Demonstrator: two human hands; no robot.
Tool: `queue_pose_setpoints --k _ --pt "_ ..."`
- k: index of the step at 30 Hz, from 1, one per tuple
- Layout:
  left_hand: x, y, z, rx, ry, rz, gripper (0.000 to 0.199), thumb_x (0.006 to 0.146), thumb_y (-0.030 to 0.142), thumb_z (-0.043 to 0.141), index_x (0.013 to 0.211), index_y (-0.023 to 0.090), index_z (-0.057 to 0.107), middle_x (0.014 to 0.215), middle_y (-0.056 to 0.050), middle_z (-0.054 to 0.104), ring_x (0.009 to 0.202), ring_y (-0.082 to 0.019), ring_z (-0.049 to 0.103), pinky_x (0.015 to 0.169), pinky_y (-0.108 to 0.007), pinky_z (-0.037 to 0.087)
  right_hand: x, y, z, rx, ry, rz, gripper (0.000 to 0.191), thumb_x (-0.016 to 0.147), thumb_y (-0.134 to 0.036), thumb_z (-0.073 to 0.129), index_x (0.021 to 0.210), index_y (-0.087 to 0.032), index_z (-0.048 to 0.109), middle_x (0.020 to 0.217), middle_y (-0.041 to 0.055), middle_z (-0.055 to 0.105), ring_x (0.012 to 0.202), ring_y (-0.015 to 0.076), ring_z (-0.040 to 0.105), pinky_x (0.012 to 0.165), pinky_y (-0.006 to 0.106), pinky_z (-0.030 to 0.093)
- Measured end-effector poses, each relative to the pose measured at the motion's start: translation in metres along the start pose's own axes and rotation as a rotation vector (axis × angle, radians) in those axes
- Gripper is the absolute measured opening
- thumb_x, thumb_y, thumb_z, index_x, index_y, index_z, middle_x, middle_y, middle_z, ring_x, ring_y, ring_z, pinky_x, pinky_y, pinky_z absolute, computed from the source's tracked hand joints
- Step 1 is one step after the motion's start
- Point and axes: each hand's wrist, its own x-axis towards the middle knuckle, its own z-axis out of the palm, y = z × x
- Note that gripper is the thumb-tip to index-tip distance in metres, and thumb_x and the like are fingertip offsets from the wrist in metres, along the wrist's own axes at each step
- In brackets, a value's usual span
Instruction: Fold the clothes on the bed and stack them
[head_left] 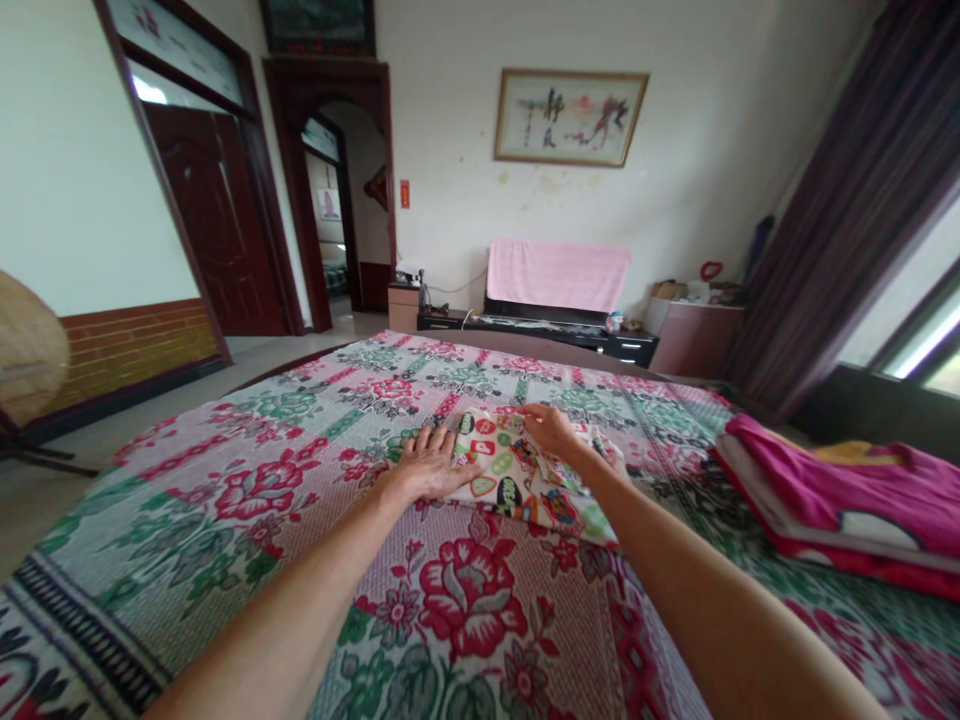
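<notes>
A folded cartoon-print cloth point(499, 475), cream with red, green and black motifs, lies on the flowered bedspread point(469, 590) in front of me. My left hand point(433, 462) rests flat at its left edge, fingers spread, with the thumb reaching onto the fabric. Over the cloth's far right part, my right hand point(553, 432) has its fingers bent together on the far edge, pinching the fabric. Part of the cloth is hidden behind my right wrist. Whether it is a garment or a plain piece of fabric, I cannot tell.
Folded pink and red textiles point(847, 500) are stacked on the bed at right. Beyond the bed's far edge, a pink towel point(559, 273) drapes over a screen on a black low cabinet point(630, 348). A dark curtain point(817, 190) hangs at right; a round wooden object point(30, 345) stands at left.
</notes>
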Motion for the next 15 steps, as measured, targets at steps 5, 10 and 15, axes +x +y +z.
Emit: queue_pose_setpoints --k 5,10,15 --pt "-0.001 0.001 0.001 0.003 0.014 -0.003 0.101 0.074 0.082 0.016 0.15 0.016 0.018 0.158 -0.01 0.003 0.144 -0.037 0.0 0.111 -0.057 0.009 -0.015 0.008 0.002 -0.077 -0.073 -0.152 0.032 0.083 -0.017 0.043 0.099 -0.018 0.071 0.1 0.0057 0.07 0.092 0.0181 0.061 0.083 0.025 0.042" --pt "-0.003 -0.003 -0.01 0.0 0.087 0.064 0.088 0.076 0.076 0.031 0.141 0.017 0.041 0.154 -0.014 0.027 0.139 -0.035 0.025 0.109 -0.048 0.025 -0.007 -0.02 -0.001 -0.18 -0.04 -0.04 0.034 0.083 -0.014 0.043 0.102 -0.018 0.071 0.105 0.01 0.069 0.096 0.0206 0.062 0.082 0.027 0.042" --pt "-0.004 -0.01 -0.031 -0.093 0.186 0.008 0.044 0.074 0.057 0.051 0.083 0.02 0.074 0.083 -0.007 0.071 0.083 -0.022 0.065 0.072 -0.027 0.047 0.01 -0.062 0.009 -0.132 0.007 -0.11 0.039 0.081 -0.01 0.044 0.107 -0.02 0.071 0.107 0.008 0.07 0.101 0.0179 0.062 0.085 0.023 0.042"
